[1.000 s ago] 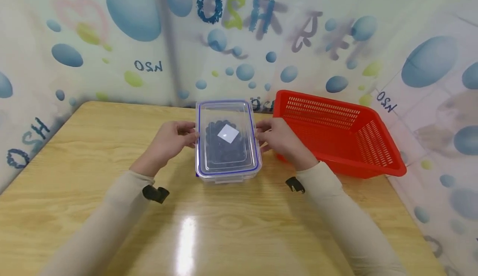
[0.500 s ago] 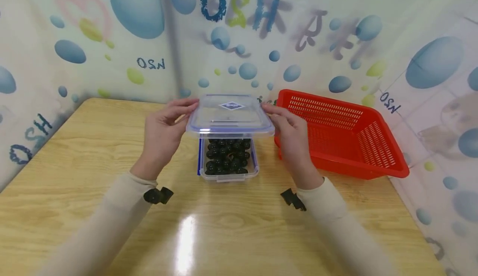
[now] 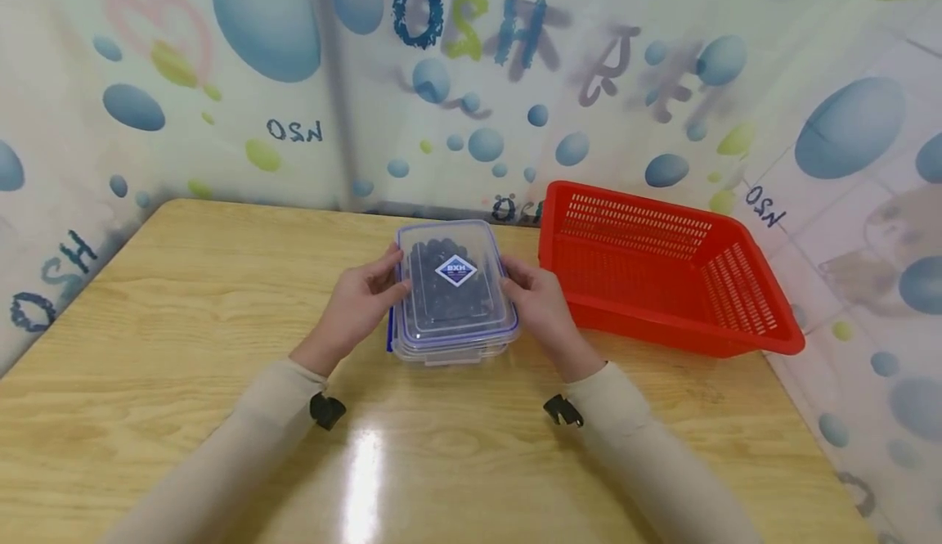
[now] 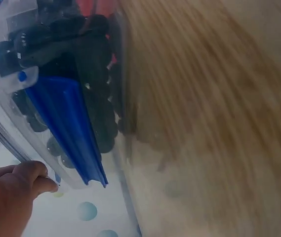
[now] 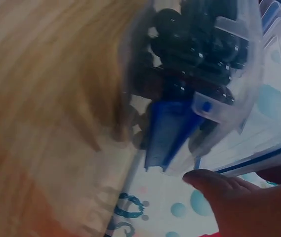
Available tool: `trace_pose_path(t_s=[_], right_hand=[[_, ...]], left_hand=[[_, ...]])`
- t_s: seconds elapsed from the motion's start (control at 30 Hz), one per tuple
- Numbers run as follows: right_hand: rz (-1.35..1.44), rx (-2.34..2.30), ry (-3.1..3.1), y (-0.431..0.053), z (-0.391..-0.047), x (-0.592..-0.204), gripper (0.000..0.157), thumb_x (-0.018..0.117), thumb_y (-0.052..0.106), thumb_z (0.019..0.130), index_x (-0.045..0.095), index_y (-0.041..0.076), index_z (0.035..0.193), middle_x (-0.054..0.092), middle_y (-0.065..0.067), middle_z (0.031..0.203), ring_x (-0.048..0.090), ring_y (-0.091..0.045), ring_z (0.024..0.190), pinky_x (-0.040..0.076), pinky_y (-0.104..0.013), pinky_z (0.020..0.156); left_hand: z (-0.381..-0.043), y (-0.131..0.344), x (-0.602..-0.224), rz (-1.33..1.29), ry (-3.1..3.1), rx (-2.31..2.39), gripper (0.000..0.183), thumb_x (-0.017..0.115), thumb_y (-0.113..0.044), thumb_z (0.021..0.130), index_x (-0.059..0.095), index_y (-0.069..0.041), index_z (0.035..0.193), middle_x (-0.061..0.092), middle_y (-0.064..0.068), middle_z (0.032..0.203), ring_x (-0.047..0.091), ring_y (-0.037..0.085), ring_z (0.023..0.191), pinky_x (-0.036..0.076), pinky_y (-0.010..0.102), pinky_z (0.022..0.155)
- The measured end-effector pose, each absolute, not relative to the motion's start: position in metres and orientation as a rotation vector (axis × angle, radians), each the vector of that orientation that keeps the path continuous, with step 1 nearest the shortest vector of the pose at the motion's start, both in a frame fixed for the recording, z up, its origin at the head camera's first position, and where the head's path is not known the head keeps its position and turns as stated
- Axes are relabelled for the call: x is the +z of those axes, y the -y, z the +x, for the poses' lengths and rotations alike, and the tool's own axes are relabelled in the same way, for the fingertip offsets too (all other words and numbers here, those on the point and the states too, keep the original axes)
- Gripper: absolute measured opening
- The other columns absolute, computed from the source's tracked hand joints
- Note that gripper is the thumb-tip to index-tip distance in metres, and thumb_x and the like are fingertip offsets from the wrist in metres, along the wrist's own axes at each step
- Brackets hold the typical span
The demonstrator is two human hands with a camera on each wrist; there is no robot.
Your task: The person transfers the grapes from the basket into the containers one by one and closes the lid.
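My left hand (image 3: 353, 305) and right hand (image 3: 543, 305) hold a clear lid (image 3: 450, 305) with a blue seal by its two long sides. It bears a diamond-shaped BXH label. Under it stands a clear plastic food container (image 3: 409, 354) with dark, glossy, round fruit (image 5: 180, 49) inside. The lid slopes towards the container's near edge; in the right wrist view it is tilted away from the rim. Blue side latches hang down, one in the left wrist view (image 4: 63, 118), another blue latch (image 5: 170, 131) in the right wrist view. Both thumbs press along the lid's edges.
A red perforated plastic basket (image 3: 633, 315) stands right of the container, close to my right hand. The wooden table (image 3: 184, 298) ends at a wall covering (image 3: 486, 110) printed with blue bubbles and letters. Black straps (image 3: 327, 410) sit at my wrists.
The lid lay over the container, then rose and tipped up with the fruit uncovered below. Now both hands have lowered it back over the container, and its label has turned from reversed to readable.
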State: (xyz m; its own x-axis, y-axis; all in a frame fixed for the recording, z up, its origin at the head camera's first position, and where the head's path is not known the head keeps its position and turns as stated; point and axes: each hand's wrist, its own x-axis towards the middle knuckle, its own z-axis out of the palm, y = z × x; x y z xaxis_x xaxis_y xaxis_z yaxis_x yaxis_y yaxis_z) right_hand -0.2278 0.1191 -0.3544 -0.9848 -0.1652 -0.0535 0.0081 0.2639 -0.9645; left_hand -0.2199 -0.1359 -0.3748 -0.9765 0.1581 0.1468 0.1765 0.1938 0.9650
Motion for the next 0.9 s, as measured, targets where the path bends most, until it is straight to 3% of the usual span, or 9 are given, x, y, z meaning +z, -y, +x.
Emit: trace_pose_path(t_s=[0.5,0.9], right_hand=[[-0.070,-1.691,-2.504,-0.108,-0.225,-0.371,0.051,0.060,0.008,0.099,0.043,0.000,0.147,0.046,-0.013,0.148,0.047,-0.024,0.132,0.040,-0.036,0.105],[-0.083,-1.384,-2.598,-0.111,-0.231,-0.373,0.056,0.062,0.024,0.099,0.041,0.010,0.148,0.046,-0.005,0.148,0.048,-0.021,0.131,0.042,-0.037,0.103]], left_hand=[[-0.225,0.136,-0.378,-0.312,2.526,-1.883,0.056,0.060,-0.001,0.096,0.035,0.011,0.145,0.025,0.016,0.157,0.031,0.025,0.141,0.033,0.030,0.109],[-0.223,0.137,-0.378,-0.350,2.661,-1.753,0.056,0.058,-0.003,0.098,0.030,0.014,0.144,0.021,0.021,0.156,0.031,0.032,0.139,0.035,0.037,0.108]])
